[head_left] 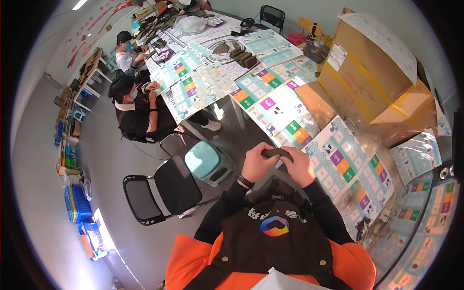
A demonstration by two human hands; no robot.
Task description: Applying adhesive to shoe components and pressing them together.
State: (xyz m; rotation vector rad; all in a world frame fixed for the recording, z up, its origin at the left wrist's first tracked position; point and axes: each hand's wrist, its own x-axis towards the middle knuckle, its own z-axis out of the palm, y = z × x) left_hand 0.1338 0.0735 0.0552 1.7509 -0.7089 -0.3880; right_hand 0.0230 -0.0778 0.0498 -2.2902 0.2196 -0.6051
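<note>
A dark brown, slightly curved strip [278,152] spans the gap between my two hands, in front of my chest. My left hand [256,163], with a black band at its wrist, closes its fingers on the strip's left end. At the other end, my right hand [299,167] grips it between thumb and fingers. What the strip is made of, I cannot make out. Both hands are raised beside the edge of a table covered with printed sheets [339,153]. Farther up the table lies a stack of similar dark brown pieces [243,58].
Large cardboard boxes [357,77] stand at the right. A teal stool [203,162] and black folding chair [176,186] are at my left. Two people [140,108] sit along the table's left side, handling small things. Blue baskets [77,205] line the left wall.
</note>
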